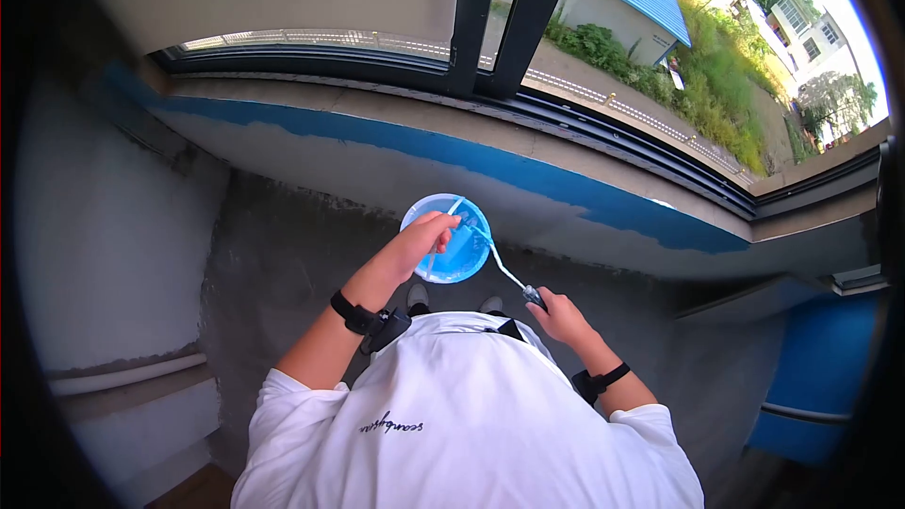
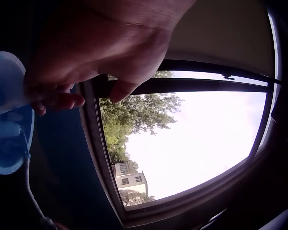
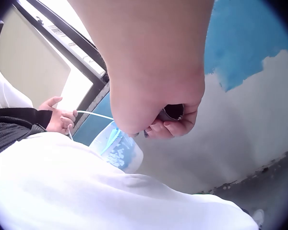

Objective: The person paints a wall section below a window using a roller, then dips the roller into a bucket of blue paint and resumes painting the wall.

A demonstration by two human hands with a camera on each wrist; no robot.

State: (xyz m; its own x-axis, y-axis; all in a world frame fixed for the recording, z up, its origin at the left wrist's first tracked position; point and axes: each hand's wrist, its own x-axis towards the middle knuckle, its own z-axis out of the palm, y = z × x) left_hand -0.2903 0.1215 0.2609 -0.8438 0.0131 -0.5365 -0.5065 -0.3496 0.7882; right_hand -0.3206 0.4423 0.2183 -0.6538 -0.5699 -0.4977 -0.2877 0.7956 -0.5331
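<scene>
A white bucket (image 1: 415, 270) with blue paint inside hangs or stands in front of the person; the head view does not settle which. The left hand (image 1: 429, 240) is over its left side, fingers curled round the white bail; in the left wrist view the same hand (image 2: 101, 52) is above the bucket's rim (image 2: 31, 129). The right hand (image 1: 563, 319) grips the dark handle of a paint roller, whose pale rod (image 1: 504, 266) runs to the bucket. The roller's blue head (image 1: 468, 224) is at the bucket's inside. In the right wrist view the right hand (image 3: 156, 112) wraps the handle.
A window sill (image 1: 377, 111) runs across the front, with a ragged blue paint band (image 1: 415, 143) on the wall below it. White pipe (image 1: 132, 374) lies along the left wall. A blue panel (image 1: 815, 368) is at the right. The person's shoes show below the bucket.
</scene>
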